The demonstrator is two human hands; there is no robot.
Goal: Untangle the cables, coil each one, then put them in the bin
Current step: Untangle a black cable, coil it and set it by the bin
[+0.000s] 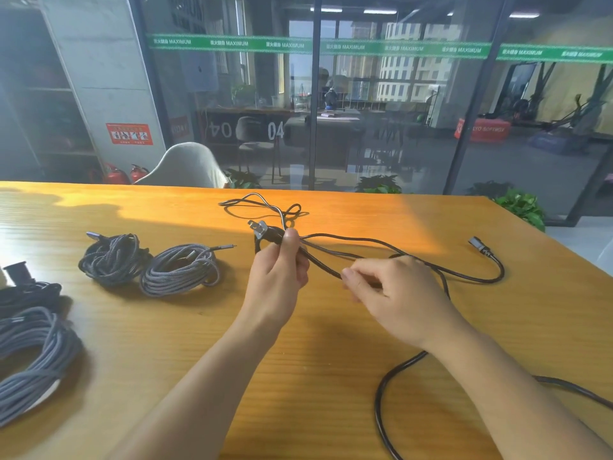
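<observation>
Above the wooden table (166, 343), our left hand (278, 270) grips the black cable (414, 257) by its plug (262, 229), fingers closed; our right hand (391, 290) pinches the cord alongside. Two coiled cables (180, 268) lie left.

A single head-worn wide-angle view looks forward and down across the table (166, 376), close above both hands at 6 o'clock, facing a glass wall (381, 111) at 12 o'clock.

Above the bench (166, 360), the left hand (277, 272) grips a black power cable (414, 257) beside its plug (262, 229); the right hand (394, 293) pinches it toward three o'clock.
</observation>
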